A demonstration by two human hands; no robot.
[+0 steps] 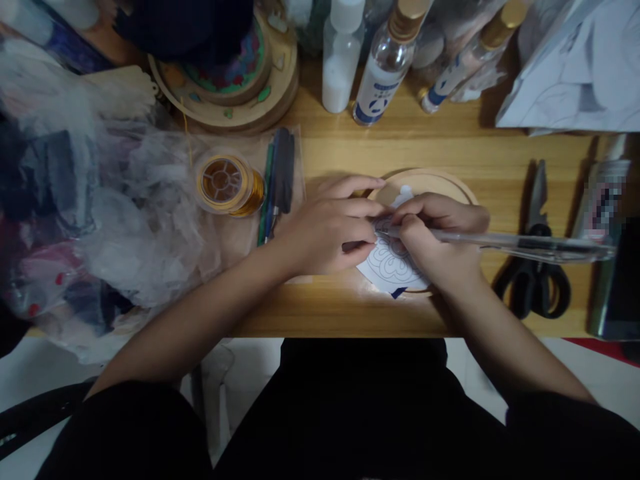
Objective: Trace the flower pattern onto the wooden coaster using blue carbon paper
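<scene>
A white paper (pixel 395 265) with a flower line drawing lies on a round wooden disc (pixel 425 179), and a bit of dark blue shows under its lower edge. Over the left part of the paper and the disc's rim rests my left hand (pixel 333 227), its fingers spread and holding nothing. My right hand (pixel 443 233) is closed round a clear pen (pixel 525 244). The pen's tip points left, down at the paper beside my left fingertips. Whether the tip touches the paper cannot be made out.
Black scissors (pixel 539 267) and a tube (pixel 603 200) lie at the right. A gold wire spool (pixel 227 185) and several pens (pixel 276 177) are left of my hands. Bottles (pixel 383 73) stand behind; plastic bags (pixel 140 213) cover the left side.
</scene>
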